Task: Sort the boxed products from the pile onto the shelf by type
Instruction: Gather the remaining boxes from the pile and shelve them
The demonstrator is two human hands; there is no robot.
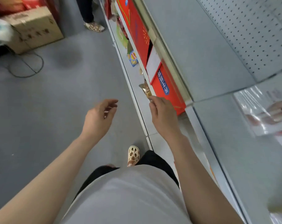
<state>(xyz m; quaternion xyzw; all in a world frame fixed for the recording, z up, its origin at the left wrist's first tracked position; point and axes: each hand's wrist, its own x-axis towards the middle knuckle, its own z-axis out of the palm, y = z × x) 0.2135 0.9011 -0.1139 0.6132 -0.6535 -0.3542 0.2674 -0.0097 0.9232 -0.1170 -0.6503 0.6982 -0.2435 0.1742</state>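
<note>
My right hand [163, 113] pinches a small gold packet [146, 90] at its lower end, right at the shelf [138, 101] edge — just beside the red box [167, 88] standing on the level above. My left hand [99, 118] hangs over the grey floor [40, 110], fingers loosely spread, holding nothing — more red boxes [137, 29] line the shelf further along.

The blurred white-and-blue object [0, 32] at the upper left is cut by the frame edge and cannot be identified. The red rectangular cardboard boxes [138, 33] are partly hidden beneath the grey metal shelf board [193, 46]. The clear plastic-wrapped white package [264, 113] at right is cut off; its print is illegible.
</note>
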